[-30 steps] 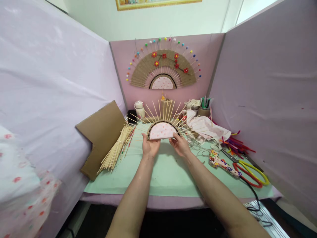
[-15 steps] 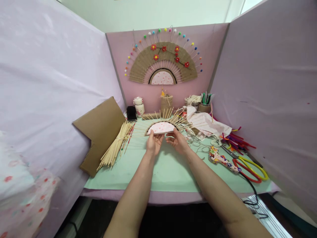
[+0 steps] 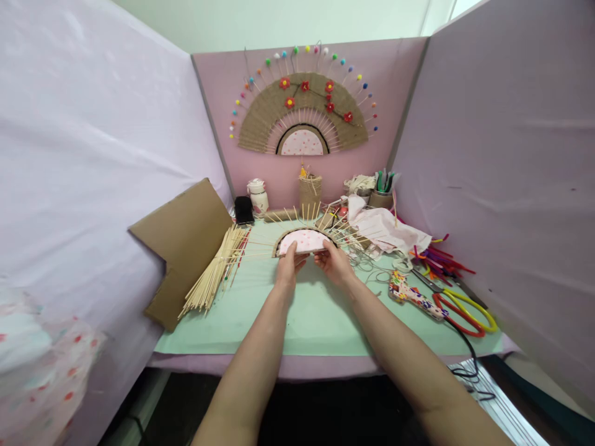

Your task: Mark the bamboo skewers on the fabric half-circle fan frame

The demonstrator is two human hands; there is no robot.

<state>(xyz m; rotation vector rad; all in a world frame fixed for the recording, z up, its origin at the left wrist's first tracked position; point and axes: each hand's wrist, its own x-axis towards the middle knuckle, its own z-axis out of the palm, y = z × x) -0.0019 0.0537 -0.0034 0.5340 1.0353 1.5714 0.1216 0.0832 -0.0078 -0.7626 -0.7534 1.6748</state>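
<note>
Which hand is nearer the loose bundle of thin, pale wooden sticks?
Left: the left hand is to the right of the stick bundle, apart from it; the right hand is farther right.

The table (image 3: 325, 334), topped in pale green, is flanked by lilac-covered side panels (image 3: 502, 136) and backed by a pink panel (image 3: 211, 77). Above, a pale wall (image 3: 279, 18) is softly lit.

No readable text or labels
</note>
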